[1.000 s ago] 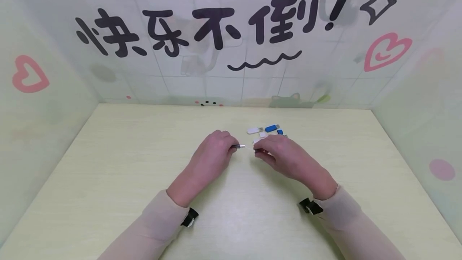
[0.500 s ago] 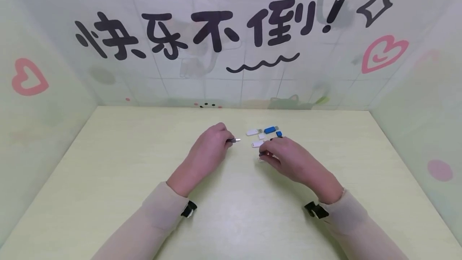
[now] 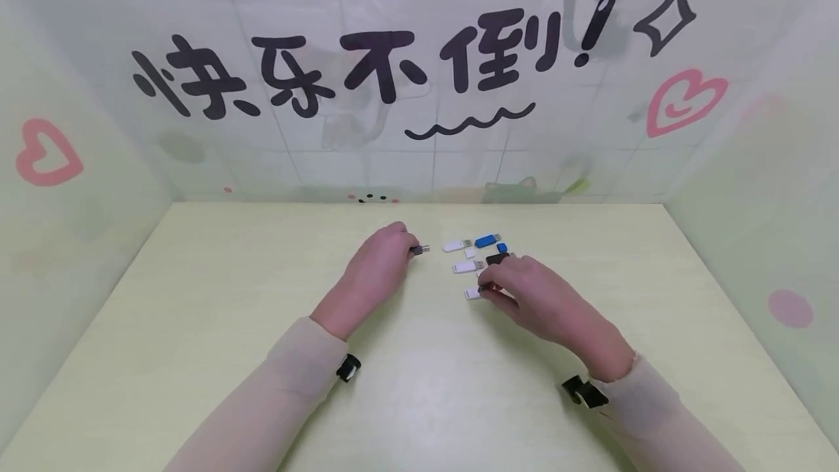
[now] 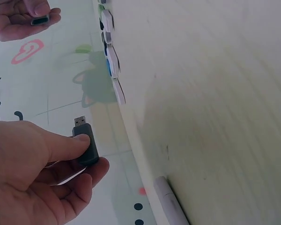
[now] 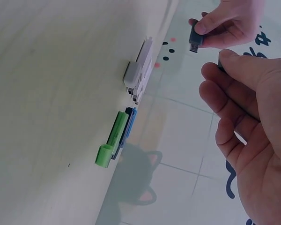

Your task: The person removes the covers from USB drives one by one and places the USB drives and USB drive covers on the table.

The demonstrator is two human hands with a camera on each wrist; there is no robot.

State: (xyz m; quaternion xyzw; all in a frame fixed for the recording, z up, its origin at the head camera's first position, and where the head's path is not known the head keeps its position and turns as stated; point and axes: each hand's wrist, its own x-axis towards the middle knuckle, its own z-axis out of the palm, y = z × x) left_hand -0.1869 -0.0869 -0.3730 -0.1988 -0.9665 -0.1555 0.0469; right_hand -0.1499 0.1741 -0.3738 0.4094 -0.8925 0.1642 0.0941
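My left hand pinches a dark grey USB flash drive between thumb and fingers, its bare metal plug pointing toward the right hand. My right hand pinches a small dark cap, its open end showing in the left wrist view. A gap separates plug and cap. Under the right fingertips in the head view lies a white flash drive, partly hidden. Just beyond are another white drive and a black one, whose end the right hand overlaps.
Farther back lie a white drive, a blue drive, a blue cap and a white cap. A green drive shows in the right wrist view. A pale slim object lies on the table.
The hands have drawn apart: the left one leftward with the drive, the right one rightward and nearer with the cap. More of the drives on the table now show. The head view has tilted up slightly.
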